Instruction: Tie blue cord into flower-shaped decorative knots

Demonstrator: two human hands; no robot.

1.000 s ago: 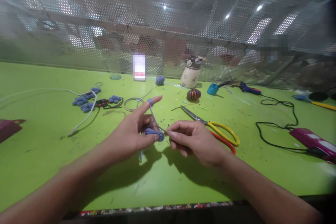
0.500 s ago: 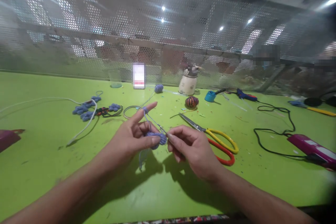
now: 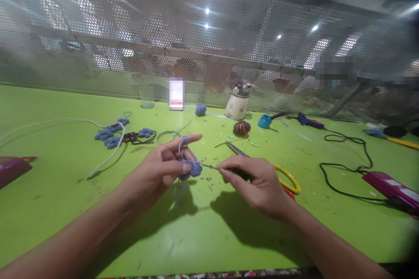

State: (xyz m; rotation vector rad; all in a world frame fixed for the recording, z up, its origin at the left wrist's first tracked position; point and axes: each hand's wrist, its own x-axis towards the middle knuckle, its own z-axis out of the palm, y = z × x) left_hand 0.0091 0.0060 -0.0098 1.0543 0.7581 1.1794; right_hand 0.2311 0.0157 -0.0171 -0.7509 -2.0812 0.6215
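Between thumb and fingers, my left hand (image 3: 166, 161) pinches a small purple-blue crochet piece (image 3: 194, 169). Yarn from it loops round my raised left index finger and runs back towards a small purple yarn ball (image 3: 200, 110); a loose tail hangs below the piece. My right hand (image 3: 253, 181) is closed round a thin metal crochet hook (image 3: 209, 166), whose tip meets the right edge of the piece. The hook's handle is mostly hidden in my palm. Partly behind my right hand lie scissors (image 3: 288, 178) with yellow and red handles.
Purple crocheted flowers (image 3: 109, 135) lie at left by a white cord (image 3: 122, 133). A striped yarn ball (image 3: 242, 128), a bottle (image 3: 238, 101), a turquoise pot (image 3: 264, 121) and a lit phone (image 3: 176, 94) stand farther back. A magenta device (image 3: 391, 187) with black cable sits at right.
My right hand has moved right, away from my left, so more of the hook's shaft shows. It now covers more of the scissors. The view has shifted slightly.
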